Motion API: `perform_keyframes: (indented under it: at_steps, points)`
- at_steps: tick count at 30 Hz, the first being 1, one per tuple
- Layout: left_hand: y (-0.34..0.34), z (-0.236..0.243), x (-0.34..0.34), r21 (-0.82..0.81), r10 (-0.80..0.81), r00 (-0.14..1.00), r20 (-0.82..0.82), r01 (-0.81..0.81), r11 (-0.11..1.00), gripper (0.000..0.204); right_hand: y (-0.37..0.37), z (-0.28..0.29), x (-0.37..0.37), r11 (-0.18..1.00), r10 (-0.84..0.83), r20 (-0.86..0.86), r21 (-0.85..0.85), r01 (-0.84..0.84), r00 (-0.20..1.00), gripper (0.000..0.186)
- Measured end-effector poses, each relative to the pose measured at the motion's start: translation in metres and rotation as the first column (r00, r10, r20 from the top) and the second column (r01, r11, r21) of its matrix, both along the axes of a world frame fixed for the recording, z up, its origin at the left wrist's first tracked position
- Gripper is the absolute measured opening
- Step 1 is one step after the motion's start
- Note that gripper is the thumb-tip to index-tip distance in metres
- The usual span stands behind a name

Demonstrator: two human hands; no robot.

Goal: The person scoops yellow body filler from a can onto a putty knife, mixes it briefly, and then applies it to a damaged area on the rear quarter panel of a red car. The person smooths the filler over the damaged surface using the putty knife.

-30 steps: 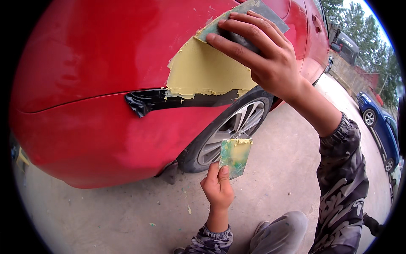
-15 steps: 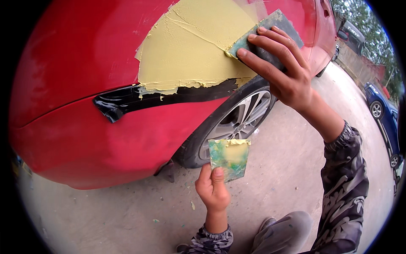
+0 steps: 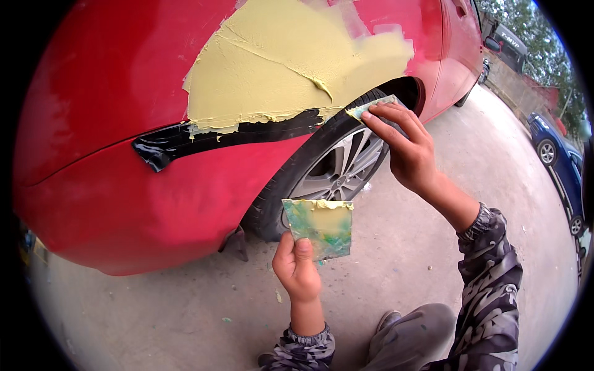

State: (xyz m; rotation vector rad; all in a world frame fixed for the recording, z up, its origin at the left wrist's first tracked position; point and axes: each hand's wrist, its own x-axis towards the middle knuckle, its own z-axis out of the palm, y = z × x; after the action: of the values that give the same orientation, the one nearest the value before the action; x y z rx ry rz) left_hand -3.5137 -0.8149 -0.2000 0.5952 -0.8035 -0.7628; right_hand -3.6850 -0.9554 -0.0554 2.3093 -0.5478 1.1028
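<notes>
Yellow body filler point(image 3: 266, 68) covers a wide patch of the red car's point(image 3: 204, 213) rear fender above the wheel. A ridge of filler runs across it, ending in a small lump. Black tape point(image 3: 229, 141) lines the patch's lower edge, with filler smeared over it. My right hand point(image 3: 405, 142) grips a filler spreader point(image 3: 390, 100), seen nearly edge-on before the wheel arch and apart from the patch. Below, my left hand point(image 3: 298, 267) pinches a second flat, green-stained spreader point(image 3: 325, 230) by its lower left corner, thumb on its face. Yellow filler sits along that plate's top edge.
The car's rear wheel point(image 3: 340, 164) stands just behind the left-hand plate. Concrete ground point(image 3: 396, 272) bears a few small scraps. My bent knee point(image 3: 421, 337) is at the bottom. A blue car point(image 3: 557, 154) is at the far right.
My right hand has come down off the fender with its spreader, which has tilted edge-on, uncovering the patch's right end. My left hand and its plate have shifted slightly left.
</notes>
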Motion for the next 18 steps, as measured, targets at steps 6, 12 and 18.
perform_keyframes:
  at_steps: [6, 12, 18]
  points:
    - [-0.004, -0.013, 0.006, -0.012, -0.17, 0.985, 0.019, 0.171, 0.985, 0.033, 0.097, 0.015, 0.011, 0.073, 0.038, 0.686, 0.723, -0.687, 0.726, 0.041]
    - [0.001, 0.0, 0.006, -0.039, -0.201, 0.98, -0.004, 0.201, 0.979, 0.032, 0.108, -0.016, 0.01, 0.419, 0.248, 0.289, 0.829, -0.371, 0.925, 0.041]
    - [0.002, 0.008, 0.006, -0.014, -0.063, 0.997, 0.038, 0.063, 0.998, 0.027, 0.098, -0.05, -0.005, 0.551, 0.063, 0.253, 0.798, -0.245, 0.965, 0.045]
